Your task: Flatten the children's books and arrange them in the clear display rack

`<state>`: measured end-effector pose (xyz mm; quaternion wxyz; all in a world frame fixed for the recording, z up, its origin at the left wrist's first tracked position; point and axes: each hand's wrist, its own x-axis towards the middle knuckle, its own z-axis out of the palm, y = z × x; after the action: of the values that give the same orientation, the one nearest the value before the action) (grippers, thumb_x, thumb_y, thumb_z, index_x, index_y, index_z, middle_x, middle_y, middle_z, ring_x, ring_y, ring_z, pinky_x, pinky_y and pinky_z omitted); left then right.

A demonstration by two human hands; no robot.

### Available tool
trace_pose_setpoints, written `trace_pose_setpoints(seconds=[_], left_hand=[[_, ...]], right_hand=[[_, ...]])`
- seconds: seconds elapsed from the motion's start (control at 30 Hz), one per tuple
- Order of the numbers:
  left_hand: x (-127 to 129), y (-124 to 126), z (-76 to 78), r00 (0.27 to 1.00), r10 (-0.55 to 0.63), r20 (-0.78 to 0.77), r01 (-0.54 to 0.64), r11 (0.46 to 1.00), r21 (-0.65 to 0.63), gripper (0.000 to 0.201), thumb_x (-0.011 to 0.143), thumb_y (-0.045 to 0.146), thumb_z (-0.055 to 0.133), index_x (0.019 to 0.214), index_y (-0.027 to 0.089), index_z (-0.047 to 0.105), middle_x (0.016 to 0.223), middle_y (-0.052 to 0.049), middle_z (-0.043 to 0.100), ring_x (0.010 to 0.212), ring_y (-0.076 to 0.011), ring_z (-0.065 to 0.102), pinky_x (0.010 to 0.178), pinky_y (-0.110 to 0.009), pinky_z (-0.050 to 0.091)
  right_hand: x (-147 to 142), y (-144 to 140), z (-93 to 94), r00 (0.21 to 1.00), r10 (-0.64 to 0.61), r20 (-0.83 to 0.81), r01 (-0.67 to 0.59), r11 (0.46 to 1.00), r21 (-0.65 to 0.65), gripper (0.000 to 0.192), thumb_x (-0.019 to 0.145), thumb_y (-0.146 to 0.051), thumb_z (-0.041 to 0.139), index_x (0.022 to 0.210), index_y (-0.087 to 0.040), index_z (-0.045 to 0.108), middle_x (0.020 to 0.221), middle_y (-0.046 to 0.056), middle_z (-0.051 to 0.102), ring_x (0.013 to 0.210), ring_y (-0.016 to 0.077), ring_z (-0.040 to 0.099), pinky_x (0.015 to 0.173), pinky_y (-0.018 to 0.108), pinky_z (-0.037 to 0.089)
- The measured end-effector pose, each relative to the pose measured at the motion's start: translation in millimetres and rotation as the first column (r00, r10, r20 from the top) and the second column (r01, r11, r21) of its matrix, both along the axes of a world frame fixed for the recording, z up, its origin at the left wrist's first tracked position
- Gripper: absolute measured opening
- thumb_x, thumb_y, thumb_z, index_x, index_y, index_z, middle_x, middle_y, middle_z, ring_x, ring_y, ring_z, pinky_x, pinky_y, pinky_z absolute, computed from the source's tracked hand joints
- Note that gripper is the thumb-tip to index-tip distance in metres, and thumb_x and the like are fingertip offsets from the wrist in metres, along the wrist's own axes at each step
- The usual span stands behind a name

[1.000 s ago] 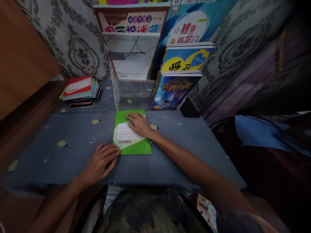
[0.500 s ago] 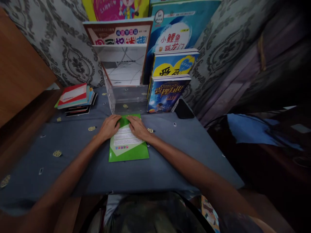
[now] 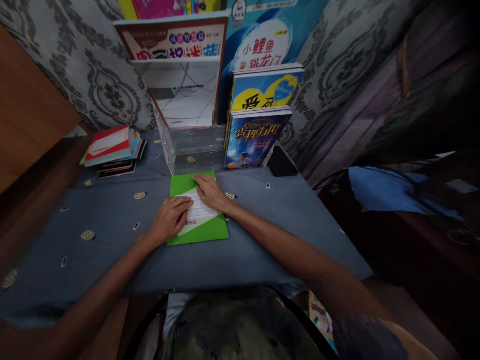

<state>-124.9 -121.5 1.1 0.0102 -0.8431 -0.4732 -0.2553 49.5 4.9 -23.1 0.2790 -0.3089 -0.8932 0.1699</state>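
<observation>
A thin green book (image 3: 210, 231) with a white text panel lies flat on the cloth-covered table, in front of a clear stand. My left hand (image 3: 170, 217) rests on its left side, fingers stretched over the white panel and part of the coloured lettering hidden beneath. Higher up, my right hand (image 3: 212, 192) lies on the upper right of the book, its fingertips on the green band near the top edge. Both hands press flat and neither grips anything.
Behind the book, a clear acrylic stand (image 3: 198, 162) holds upright books, among them a blue book (image 3: 255, 140) at front right. A black phone-like slab (image 3: 283, 162) lies beside it. At the left, a stack of small books (image 3: 110, 145) sits by the patterned curtain (image 3: 112, 95).
My left hand has slid down the book from the top edge to its middle left. The right hand stays near the top. The view has shifted slightly.
</observation>
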Motion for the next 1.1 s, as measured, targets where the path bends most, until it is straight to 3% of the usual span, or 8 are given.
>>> trace_pose_setpoints(seconds=[0.2,0.4,0.73,0.9,1.1], left_hand=[[5.9,-41.1,4.1,0.997,-0.067,0.025,0.068,0.997,-0.033,0.039,0.097,0.014,0.049,0.132,0.023,0.063,0.126,-0.009,0.07,0.116,-0.0241,0.064,0.098,-0.045,0.053],[7.4,-46.4,1.2,0.998,-0.029,0.055,0.031,0.999,-0.028,0.04,0.096,0.013,0.049,0.132,0.023,0.064,0.124,-0.009,0.071,0.115,-0.0235,0.065,0.097,-0.046,0.054],[7.4,-45.4,-4.9,0.996,-0.005,0.089,0.009,0.999,-0.042,0.038,0.097,0.015,0.047,0.129,0.023,0.066,0.123,-0.01,0.071,0.113,-0.0237,0.065,0.097,-0.046,0.053],[6.9,-45.6,-6.3,0.994,-0.006,0.106,0.01,0.999,-0.042,0.035,0.098,0.017,0.048,0.126,0.023,0.068,0.124,-0.01,0.071,0.114,-0.0241,0.065,0.097,-0.046,0.053],[7.0,-46.4,-3.7,0.996,-0.01,0.092,0.014,0.999,-0.046,0.035,0.097,0.015,0.048,0.126,0.023,0.068,0.123,-0.009,0.071,0.114,-0.0239,0.065,0.097,-0.045,0.053]], right_hand=[[-0.9,-2.1,3.1,1.0,-0.004,0.03,0.003,1.0,0.018,0.038,0.093,-0.01,0.046,0.128,-0.015,0.061,0.133,0.015,0.064,0.129,0.026,0.056,0.117,0.047,0.039],[1.0,-12.6,14.5,0.992,0.026,0.125,-0.028,0.999,0.015,0.037,0.095,-0.007,0.041,0.124,-0.009,0.064,0.132,0.02,0.065,0.13,0.0289,0.057,0.115,0.051,0.041],[56.5,-90.0,7.7,0.976,0.216,0.017,-0.215,0.975,-0.05,0.043,0.097,-0.012,0.046,0.139,-0.015,0.056,0.139,0.018,0.064,0.133,0.0245,0.057,0.115,0.049,0.044],[83.1,-132.5,14.5,0.969,0.249,-0.005,-0.248,0.967,-0.048,0.039,0.1,-0.017,0.045,0.137,-0.018,0.058,0.135,0.015,0.067,0.129,0.0241,0.061,0.111,0.049,0.05],[94.9,-143.4,28.1,0.943,0.32,0.087,-0.319,0.947,-0.028,0.036,0.102,-0.019,0.043,0.134,-0.013,0.059,0.136,0.018,0.065,0.133,0.0244,0.059,0.113,0.045,0.049]])
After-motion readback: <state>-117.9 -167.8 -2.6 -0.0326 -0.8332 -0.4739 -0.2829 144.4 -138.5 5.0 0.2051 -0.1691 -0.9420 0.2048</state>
